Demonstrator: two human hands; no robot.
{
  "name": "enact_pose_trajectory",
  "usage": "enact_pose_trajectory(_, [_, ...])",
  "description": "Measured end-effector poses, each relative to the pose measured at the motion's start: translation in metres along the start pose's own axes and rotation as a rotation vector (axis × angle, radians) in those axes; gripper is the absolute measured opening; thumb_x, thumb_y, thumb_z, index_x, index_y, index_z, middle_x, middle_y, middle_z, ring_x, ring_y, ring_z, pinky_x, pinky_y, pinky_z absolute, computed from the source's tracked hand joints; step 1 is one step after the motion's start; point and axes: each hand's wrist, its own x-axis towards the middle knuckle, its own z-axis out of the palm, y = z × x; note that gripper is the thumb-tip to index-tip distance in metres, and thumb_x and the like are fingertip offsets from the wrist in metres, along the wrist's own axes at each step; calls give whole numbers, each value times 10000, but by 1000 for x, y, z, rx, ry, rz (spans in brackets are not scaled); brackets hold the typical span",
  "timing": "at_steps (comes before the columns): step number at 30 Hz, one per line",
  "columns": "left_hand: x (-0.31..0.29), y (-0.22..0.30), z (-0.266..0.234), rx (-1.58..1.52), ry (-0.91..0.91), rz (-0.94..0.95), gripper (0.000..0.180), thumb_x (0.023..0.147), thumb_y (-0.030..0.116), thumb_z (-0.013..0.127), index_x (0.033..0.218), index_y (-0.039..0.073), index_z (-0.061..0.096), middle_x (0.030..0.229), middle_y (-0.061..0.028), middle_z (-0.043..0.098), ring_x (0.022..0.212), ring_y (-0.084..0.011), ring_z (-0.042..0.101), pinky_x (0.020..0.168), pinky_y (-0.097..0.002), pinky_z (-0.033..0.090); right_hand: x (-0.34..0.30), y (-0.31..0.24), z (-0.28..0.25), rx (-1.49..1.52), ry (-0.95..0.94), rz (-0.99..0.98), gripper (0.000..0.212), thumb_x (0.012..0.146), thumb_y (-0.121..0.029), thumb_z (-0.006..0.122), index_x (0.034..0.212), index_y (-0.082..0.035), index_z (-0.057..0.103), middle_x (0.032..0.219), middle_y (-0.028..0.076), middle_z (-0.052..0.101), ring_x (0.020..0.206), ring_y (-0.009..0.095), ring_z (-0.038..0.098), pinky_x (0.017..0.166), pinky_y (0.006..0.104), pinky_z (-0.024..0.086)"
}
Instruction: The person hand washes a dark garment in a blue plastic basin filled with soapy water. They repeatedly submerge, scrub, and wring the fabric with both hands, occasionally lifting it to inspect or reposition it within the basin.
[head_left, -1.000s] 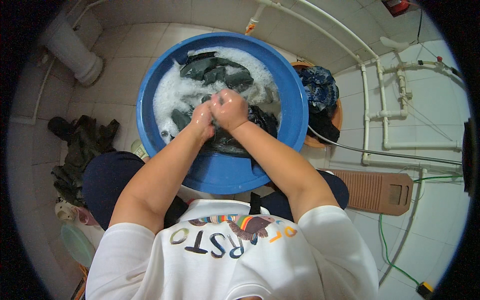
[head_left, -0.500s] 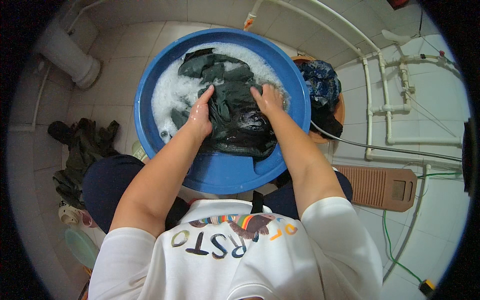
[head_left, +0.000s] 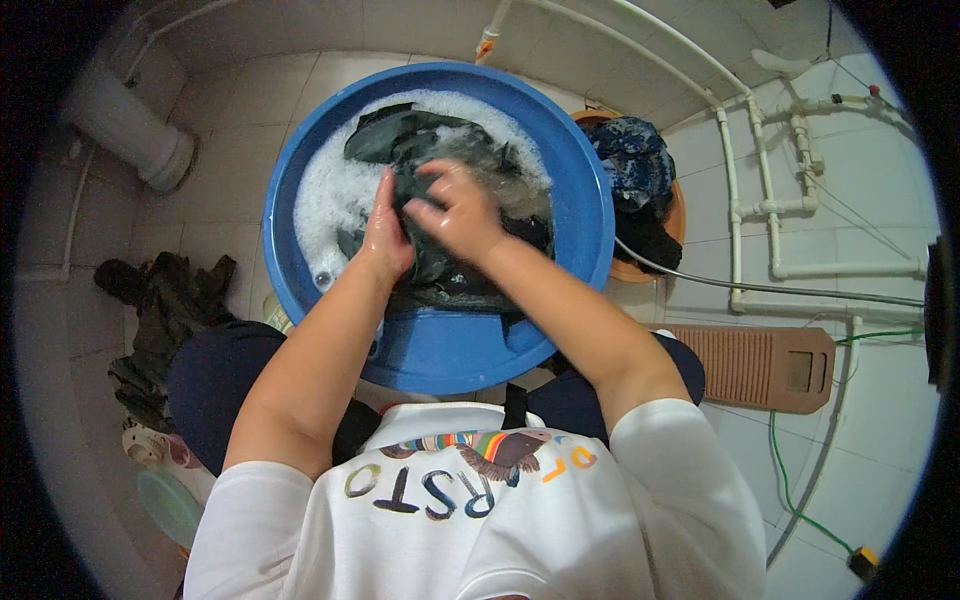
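Both hands are down in the blue basin (head_left: 590, 215), head view only. Left hand (head_left: 385, 235) lies flat, fingers together, palm pressed on the dark wet garment (head_left: 440, 270) at its left side. Right hand (head_left: 458, 212) sits on top of the same cloth, fingers curled and part spread, motion-blurred, so whether it pinches a fold I cannot tell. Garment is heaped mid-basin, half in soapy water (head_left: 325, 195), front part draped toward the near rim.

To do the scrub well, I judge: keep my left hand as the anchor, rub with the right in short strokes against it, keep the cloth low over the foam so suds don't slop over the rim.

Around: orange tub (head_left: 680, 215) of more dark clothes just beyond the basin to the right, brown washboard (head_left: 755, 365) on the tiled floor, dark clothes pile (head_left: 165, 320) on the left.
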Motion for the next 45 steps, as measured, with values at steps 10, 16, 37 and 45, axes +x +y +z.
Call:
enact_pose_trajectory(10, [-12, -16, 0, -134, 165, 111, 361, 865, 317, 349, 1057, 58, 511, 996, -138, 565, 949, -258, 523, 874, -383, 402, -11, -37, 13, -251, 113, -216, 174, 646, -214, 614, 648, -62, 530, 680, 116, 528, 643, 292, 524, 566, 363, 413])
enact_pose_trajectory(16, [-4, -24, 4, 272, 461, 32, 364, 845, 327, 336, 1013, 67, 527, 1015, -112, 564, 893, -266, 556, 824, -405, 436, -10, -10, 11, -91, 139, 347, 242, 713, -224, 564, 574, -46, 478, 603, 171, 506, 578, 344, 514, 527, 396, 410])
enact_pose_trajectory(37, [-5, -13, 12, -7, 66, 146, 453, 854, 390, 414, 1130, 37, 485, 1118, -126, 530, 1015, -296, 505, 922, -427, 354, -20, 129, -30, -751, -560, 934, 374, 733, -304, 580, 942, 4, 612, 1000, 178, 572, 955, 303, 541, 838, 363, 417])
enact_pose_trajectory(45, [-6, -2, 3, -106, -6, -13, 502, 812, 518, 434, 1025, 77, 539, 1032, -113, 560, 927, -267, 544, 872, -427, 399, 3, -6, 8, 62, -27, -21, 239, 656, -253, 637, 651, -31, 549, 987, 94, 544, 858, 266, 526, 715, 356, 438])
